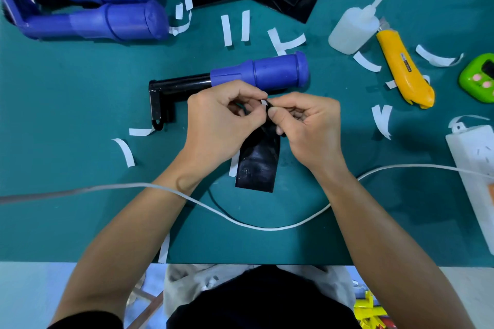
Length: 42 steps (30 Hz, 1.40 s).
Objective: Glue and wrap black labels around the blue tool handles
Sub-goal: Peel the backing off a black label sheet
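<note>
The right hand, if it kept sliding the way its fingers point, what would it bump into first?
The right hand points left toward the left hand, whose fingertips pinch the same black label. It would likely meet those fingers first; they already look touching, though depth is unclear.

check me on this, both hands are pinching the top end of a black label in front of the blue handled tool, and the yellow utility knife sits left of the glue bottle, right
Not quite. The head view shows the yellow utility knife lying to the right of the glue bottle, not left. The rest holds: the left hand and right hand pinch the top end of the black label, in front of the blue handled tool.
</note>
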Each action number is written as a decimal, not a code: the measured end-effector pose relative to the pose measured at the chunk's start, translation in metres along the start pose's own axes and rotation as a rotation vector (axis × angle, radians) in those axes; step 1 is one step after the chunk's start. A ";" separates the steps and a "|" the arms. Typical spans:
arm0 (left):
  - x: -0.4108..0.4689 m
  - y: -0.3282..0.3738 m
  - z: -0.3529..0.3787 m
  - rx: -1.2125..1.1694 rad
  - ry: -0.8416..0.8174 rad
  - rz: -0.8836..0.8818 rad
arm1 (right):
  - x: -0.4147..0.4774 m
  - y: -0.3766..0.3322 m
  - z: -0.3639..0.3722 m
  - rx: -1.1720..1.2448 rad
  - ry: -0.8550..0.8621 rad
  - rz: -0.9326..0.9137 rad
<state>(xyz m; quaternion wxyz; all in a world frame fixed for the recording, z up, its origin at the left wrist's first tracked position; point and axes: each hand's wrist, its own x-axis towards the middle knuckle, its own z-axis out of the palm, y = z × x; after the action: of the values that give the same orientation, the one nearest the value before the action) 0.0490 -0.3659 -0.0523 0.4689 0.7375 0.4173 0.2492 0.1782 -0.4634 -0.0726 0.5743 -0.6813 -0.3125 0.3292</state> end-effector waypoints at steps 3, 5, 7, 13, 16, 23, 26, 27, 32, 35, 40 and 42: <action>-0.004 0.002 0.001 0.148 0.063 0.120 | -0.001 -0.001 0.001 0.026 -0.007 0.041; -0.005 0.001 0.001 0.260 0.105 0.244 | -0.002 -0.001 0.002 0.036 -0.008 0.052; -0.005 -0.001 0.001 0.317 0.145 0.327 | -0.002 -0.002 0.002 0.036 -0.007 0.050; -0.004 -0.007 0.004 0.310 0.178 0.394 | -0.002 -0.004 0.002 0.027 -0.011 0.027; -0.003 -0.007 0.005 0.273 0.163 0.370 | -0.002 -0.004 0.001 0.028 -0.010 0.036; -0.003 -0.005 0.005 0.211 0.132 0.241 | -0.001 -0.002 0.000 0.039 -0.007 0.067; -0.003 -0.001 0.004 0.140 0.115 0.126 | 0.000 -0.002 0.000 0.041 0.009 0.077; -0.003 0.000 0.004 0.102 0.102 0.082 | -0.001 -0.002 0.000 0.033 0.017 0.077; -0.003 0.008 -0.001 0.018 0.037 0.005 | -0.004 -0.003 0.001 -0.057 0.034 -0.007; -0.002 0.010 -0.003 -0.008 0.014 -0.023 | -0.008 -0.002 0.002 -0.194 0.071 -0.110; -0.003 0.010 -0.002 -0.019 -0.010 -0.039 | -0.012 -0.001 0.003 -0.338 0.106 -0.238; -0.002 0.009 -0.001 -0.034 -0.007 -0.059 | -0.013 0.000 0.003 -0.353 0.122 -0.259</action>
<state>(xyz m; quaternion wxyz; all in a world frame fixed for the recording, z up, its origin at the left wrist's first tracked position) 0.0508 -0.3693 -0.0436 0.4902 0.7176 0.4328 0.2397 0.1678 -0.4723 -0.0717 0.5015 -0.7439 -0.4150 0.1512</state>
